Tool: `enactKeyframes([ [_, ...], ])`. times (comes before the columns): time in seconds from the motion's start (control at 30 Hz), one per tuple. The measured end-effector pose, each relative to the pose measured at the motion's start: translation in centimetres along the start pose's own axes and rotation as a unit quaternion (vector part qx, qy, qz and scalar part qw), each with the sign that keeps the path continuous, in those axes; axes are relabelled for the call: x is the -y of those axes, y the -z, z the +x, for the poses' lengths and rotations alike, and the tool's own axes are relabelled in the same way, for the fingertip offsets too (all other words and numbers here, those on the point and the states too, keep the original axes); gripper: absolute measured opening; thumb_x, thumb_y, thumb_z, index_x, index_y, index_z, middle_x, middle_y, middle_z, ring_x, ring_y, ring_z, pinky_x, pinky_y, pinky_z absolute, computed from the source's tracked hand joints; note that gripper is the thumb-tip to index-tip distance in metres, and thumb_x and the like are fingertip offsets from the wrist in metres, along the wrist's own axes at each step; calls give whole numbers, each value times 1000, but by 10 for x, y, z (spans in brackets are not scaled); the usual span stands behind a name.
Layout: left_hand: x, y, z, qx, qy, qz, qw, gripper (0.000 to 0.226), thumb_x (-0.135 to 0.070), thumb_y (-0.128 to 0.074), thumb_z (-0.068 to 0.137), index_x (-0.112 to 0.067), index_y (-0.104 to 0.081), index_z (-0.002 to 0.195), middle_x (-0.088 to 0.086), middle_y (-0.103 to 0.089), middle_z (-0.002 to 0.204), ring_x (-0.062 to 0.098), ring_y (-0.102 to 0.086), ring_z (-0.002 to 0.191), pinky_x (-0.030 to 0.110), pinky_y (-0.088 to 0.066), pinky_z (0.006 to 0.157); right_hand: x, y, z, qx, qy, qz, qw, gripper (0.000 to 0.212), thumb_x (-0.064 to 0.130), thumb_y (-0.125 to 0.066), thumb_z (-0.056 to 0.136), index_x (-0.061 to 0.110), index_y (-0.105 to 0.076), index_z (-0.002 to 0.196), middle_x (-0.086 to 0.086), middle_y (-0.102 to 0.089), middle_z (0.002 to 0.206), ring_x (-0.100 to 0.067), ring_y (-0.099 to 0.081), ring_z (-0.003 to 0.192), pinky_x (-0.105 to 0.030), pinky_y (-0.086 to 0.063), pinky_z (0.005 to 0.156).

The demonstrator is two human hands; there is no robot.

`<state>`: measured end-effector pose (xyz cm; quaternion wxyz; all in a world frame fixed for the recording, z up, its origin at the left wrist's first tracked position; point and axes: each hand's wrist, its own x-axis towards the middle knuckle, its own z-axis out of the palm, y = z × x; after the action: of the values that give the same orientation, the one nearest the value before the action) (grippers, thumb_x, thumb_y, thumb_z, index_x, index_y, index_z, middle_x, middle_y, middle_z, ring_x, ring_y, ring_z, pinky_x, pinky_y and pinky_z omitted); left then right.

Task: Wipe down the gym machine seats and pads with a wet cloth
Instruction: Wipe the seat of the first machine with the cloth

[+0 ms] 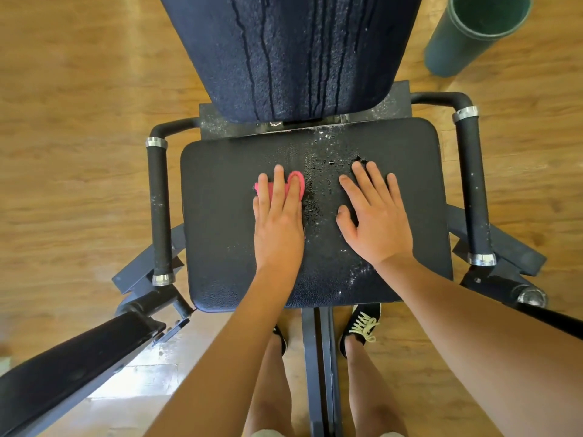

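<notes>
- Pressing flat on the black seat pad (220, 247), the left hand (277, 222) lies palm down with fingers together over a pink cloth (298, 184); only the cloth's far edge shows past the fingertips, left of the seat's middle
- The right hand (372, 216) rests palm down on the seat, fingers spread, holding nothing, just right of a patch of water droplets (318, 171); the two hands are near each other but apart
- The dark blue back pad (284, 58) rises beyond the seat, streaked with wet drip lines
- Black foam handles (161, 212) with metal collars flank the seat on both sides
- A green bin (473, 29) stands on the wooden floor (79, 121) at the far right; black shoes (362, 326) show below the seat's near edge
</notes>
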<state>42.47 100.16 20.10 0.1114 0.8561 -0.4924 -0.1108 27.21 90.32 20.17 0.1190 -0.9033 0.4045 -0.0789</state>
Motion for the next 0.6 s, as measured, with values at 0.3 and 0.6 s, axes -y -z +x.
enactKeyframes([
  [0.3, -2, 2, 55, 8, 0, 17, 1000, 52, -12, -41, 108, -15, -30, 159, 13, -16, 169, 42, -9, 155, 54, -22, 124, 1, -1, 0, -2, -1, -8, 1000, 51, 32, -42, 102, 13, -51, 149, -13, -39, 163, -32, -26, 155, -56, -17, 127],
  [0.6, 7, -6, -29, -11, -27, -3, 1000, 55, -8, -43, 103, -14, -35, 157, 15, -23, 166, 43, -16, 153, 54, -23, 122, 0, -1, 0, -10, 1, -1, 1000, 49, 31, -44, 103, 14, -50, 149, -13, -38, 163, -32, -26, 156, -55, -17, 127],
])
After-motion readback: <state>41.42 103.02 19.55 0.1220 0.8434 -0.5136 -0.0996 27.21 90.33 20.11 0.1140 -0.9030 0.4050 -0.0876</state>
